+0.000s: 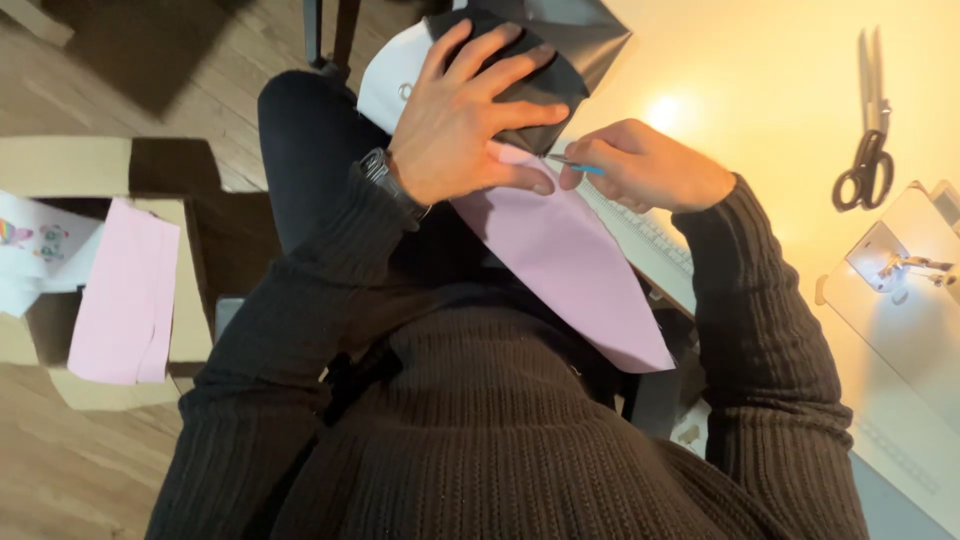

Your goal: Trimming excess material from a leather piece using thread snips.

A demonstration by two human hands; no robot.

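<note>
**Pink sheet marked at the desk's near edge**

Pink paper (560, 250) lies across the desk's (760, 90) near edge, overhanging our lap, with black sheet material (560, 45) stacked at its far end. Our left hand (470, 120) is spread flat, fingers apart, pinning both. Our right hand (650, 165) is pinched closed on a thin blue pen (578, 165) at the paper. Light and floppy, the sheet likely needs flat pressing. Scissors (868, 150) rest near the desk's far right corner.

Bare tabletop (760, 120) lies open at upper right between the scissors (866, 150) and, seemingly, a sewing machine (900, 270) at right.
</note>
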